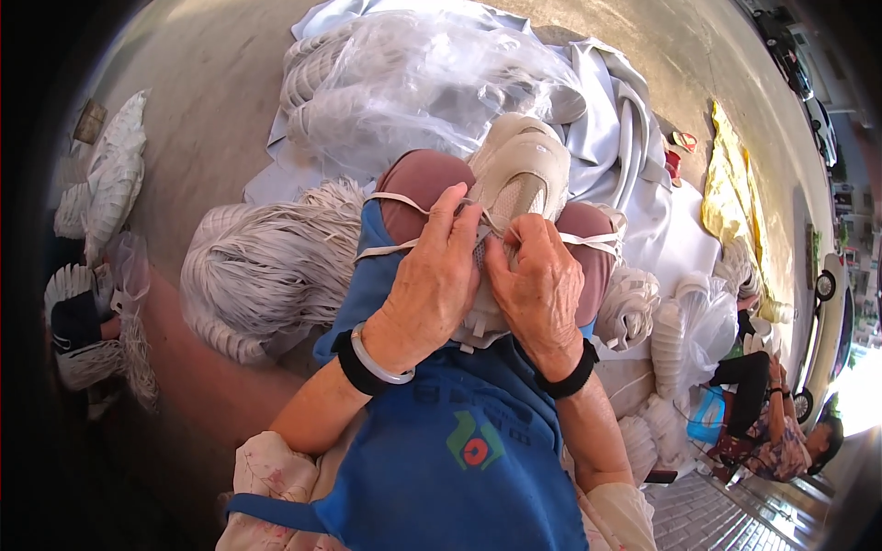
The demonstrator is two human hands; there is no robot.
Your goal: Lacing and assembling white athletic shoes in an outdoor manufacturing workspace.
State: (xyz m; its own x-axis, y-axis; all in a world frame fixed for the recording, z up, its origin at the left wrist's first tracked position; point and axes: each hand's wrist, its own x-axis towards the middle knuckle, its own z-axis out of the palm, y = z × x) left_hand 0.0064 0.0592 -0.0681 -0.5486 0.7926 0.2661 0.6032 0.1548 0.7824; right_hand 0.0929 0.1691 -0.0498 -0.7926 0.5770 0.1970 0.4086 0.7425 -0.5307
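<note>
A beige shoe upper (pixel 528 174) with a mesh middle lies between my knees, over my blue apron (pixel 441 432). My left hand (pixel 427 280) is closed at the left side of its lacing opening, fingers pressed together on a flat white shoelace (pixel 390 250). On the opposite side my right hand (pixel 542 280) pinches the lace between thumb and fingertips. More lace (pixel 593 241) stretches over my right knee. The fingers hide the exact eyelets. Beside my left leg rests a thick bundle of whitish laces (pixel 266 262).
Nested shoe uppers lie under clear plastic (pixel 441 78) on a silvery sheet (pixel 602 119) ahead. More stacked uppers (pixel 629 308) sit close on my right. Further right are a yellow cloth (pixel 730 188) and a seated person (pixel 781 432). Other uppers (pixel 115 188) stand far left.
</note>
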